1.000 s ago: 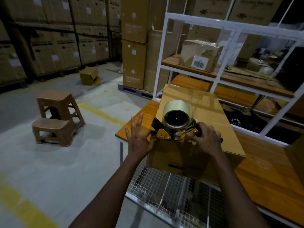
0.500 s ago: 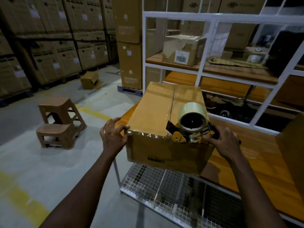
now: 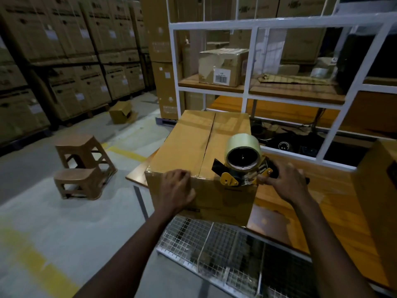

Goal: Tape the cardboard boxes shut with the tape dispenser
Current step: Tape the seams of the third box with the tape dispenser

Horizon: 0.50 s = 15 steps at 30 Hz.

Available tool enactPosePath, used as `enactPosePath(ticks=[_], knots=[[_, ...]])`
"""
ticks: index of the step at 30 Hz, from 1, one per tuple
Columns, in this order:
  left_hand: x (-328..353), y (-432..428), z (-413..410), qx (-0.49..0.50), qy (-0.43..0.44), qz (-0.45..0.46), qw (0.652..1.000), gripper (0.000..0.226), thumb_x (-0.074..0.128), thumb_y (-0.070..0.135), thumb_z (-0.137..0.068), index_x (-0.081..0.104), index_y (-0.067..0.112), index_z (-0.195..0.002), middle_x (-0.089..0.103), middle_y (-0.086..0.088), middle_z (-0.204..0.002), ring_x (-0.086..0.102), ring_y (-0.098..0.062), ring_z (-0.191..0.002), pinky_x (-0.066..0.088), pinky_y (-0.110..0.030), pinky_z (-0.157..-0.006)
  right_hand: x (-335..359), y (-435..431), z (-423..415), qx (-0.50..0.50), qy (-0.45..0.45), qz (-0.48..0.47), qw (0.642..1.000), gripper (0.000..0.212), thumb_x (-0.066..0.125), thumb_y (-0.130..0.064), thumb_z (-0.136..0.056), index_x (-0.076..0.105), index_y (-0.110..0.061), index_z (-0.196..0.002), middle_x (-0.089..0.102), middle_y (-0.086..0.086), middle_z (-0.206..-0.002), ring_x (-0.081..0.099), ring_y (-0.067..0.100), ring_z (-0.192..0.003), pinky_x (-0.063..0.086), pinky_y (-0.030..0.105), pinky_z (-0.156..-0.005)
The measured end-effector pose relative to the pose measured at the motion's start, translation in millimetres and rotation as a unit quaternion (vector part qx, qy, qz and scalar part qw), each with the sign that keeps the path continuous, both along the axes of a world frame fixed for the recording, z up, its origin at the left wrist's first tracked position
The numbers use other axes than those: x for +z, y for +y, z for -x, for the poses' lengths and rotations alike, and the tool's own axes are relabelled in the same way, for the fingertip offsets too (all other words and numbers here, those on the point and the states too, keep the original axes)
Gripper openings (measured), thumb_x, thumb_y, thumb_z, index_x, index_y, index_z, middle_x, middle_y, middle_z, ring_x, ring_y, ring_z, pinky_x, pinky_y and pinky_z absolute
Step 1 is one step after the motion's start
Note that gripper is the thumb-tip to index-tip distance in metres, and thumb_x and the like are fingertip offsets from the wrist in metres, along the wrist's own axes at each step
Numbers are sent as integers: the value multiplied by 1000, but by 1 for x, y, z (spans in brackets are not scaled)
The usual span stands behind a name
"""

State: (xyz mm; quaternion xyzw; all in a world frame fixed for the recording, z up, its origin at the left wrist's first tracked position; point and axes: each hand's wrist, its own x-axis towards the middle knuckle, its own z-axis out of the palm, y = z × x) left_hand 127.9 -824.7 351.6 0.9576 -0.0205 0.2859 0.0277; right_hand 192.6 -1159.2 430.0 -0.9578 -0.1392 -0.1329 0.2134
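A closed cardboard box stands on the corner of a wooden table, its top seam running away from me. A tape dispenser with a yellow frame and a roll of clear tape sits on the box's near right top edge. My right hand grips the dispenser's handle from the right. My left hand rests over the box's near top edge and front face, left of the seam, fingers curled on the edge.
A second cardboard box stands at the table's right edge. A white shelf frame with a labelled box rises behind. Two brown plastic stools stand on the floor to the left. A wire mesh rack lies under the table.
My left hand slid from the box's left corner to the front edge near the seam. The view shifted, and the dispenser with my right hand stayed at the box's near right edge.
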Motion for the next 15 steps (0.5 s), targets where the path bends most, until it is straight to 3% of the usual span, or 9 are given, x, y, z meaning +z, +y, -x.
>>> enactPosePath(ticks=[3, 6, 11, 15], knots=[[-3, -42, -11, -50, 10, -12, 999, 52, 60, 49, -81, 65, 16, -121, 65, -9, -113, 59, -27, -99, 48, -39, -84, 0, 1, 0, 3, 8, -3, 1000, 55, 61, -58, -85, 54, -25, -129, 60, 3, -128, 49, 31, -119, 29, 45, -90], [-5, -54, -18, -66, -30, 22, 997, 40, 79, 31, -76, 70, 14, -111, 68, -8, -104, 61, -25, -86, 49, -34, -70, 3, -1, 1, 7, 17, -7, 1000, 55, 60, -58, -85, 53, -25, -129, 59, 4, -130, 46, 31, -122, 29, 46, -94], [-5, -49, -23, -45, -44, 15, 998, 39, 86, 19, -70, 71, 18, -107, 69, -7, -96, 59, -25, -76, 46, -33, -62, -4, -16, 6, 23, 53, -42, 997, 63, 55, -68, -80, 52, -30, -131, 58, 4, -132, 41, 36, -130, 28, 54, -102], [-1, -42, -24, -36, -57, 3, 998, 33, 85, 20, -73, 73, 18, -103, 68, -6, -90, 57, -24, -71, 45, -32, -58, -7, -51, 6, -10, 38, -70, 997, 53, 61, -60, -83, 57, -28, -124, 62, 7, -123, 47, 36, -121, 30, 51, -95]])
